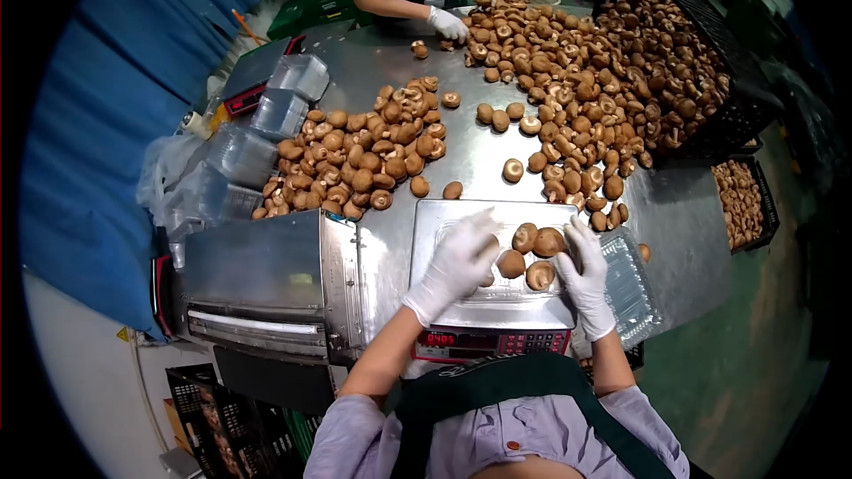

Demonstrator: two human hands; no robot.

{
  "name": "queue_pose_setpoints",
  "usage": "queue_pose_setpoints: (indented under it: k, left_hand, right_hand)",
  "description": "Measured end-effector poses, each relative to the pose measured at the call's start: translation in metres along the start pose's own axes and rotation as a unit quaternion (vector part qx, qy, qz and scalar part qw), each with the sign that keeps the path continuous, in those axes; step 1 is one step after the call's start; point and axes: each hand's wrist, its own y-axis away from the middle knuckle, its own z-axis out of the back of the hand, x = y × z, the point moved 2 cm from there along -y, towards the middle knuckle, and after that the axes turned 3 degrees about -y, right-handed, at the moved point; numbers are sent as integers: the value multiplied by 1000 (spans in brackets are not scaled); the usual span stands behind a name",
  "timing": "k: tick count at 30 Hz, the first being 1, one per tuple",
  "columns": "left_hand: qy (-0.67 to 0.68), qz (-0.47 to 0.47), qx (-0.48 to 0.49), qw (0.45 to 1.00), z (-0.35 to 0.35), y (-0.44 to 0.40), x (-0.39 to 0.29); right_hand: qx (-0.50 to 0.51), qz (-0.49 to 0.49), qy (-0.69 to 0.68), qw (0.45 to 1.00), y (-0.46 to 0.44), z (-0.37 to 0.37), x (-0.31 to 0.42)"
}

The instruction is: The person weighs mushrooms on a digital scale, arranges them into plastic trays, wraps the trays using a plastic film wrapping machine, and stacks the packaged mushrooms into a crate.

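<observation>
A scale point(426, 257) with a metal platform and a lit red display stands in front of me. On it, several brown mushrooms point(548, 242) lie in what looks like a clear plastic tray. My left hand point(454, 266), in a white glove, is at the left of these mushrooms. Its fingertips are smeared by motion, and a mushroom partly shows beside its thumb; whether it is gripped is unclear. At the right side of the group is my gloved right hand point(586, 277), fingers stretched and apart, close to the mushrooms.
A clear plastic container point(628, 288) lies right of the scale. Mushroom piles point(364, 155) cover the table's left and right. A black crate point(745, 111) spills mushrooms at the right. Stacked clear containers point(280, 111) and a metal machine point(257, 257) stand left. A co-worker's gloved hands point(449, 25) are across the table.
</observation>
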Motion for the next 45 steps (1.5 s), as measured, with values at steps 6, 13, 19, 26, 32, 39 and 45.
queue_pose_setpoints:
  k: [6, 13, 19, 26, 32, 39, 45]
  left_hand:
    - [-321, 379, -173, 851, 70, -28, 130]
    - [-345, 391, -112, 846, 85, -29, 174]
    - [-275, 368, -181, 870, 55, 7, 169]
    - [-205, 310, -251, 894, 31, 54, 167]
    - [-72, 162, -351, 919, 58, 18, 70]
    - [-164, -48, -19, 985, -18, -2, -36]
    - [-262, -77, 44, 961, -34, -3, -38]
  right_hand:
    - [-44, -44, 4, 998, -3, 19, -6]
    - [-38, -82, 6, 996, 4, 19, -19]
    - [-41, -75, 7, 996, 3, 21, -12]
    - [-54, -70, 16, 996, 8, 33, -3]
    - [-65, -68, -16, 995, 10, 34, 8]
    - [-46, -10, -21, 999, -4, 13, 32]
    - [-11, 7, -13, 1000, 11, 2, 24]
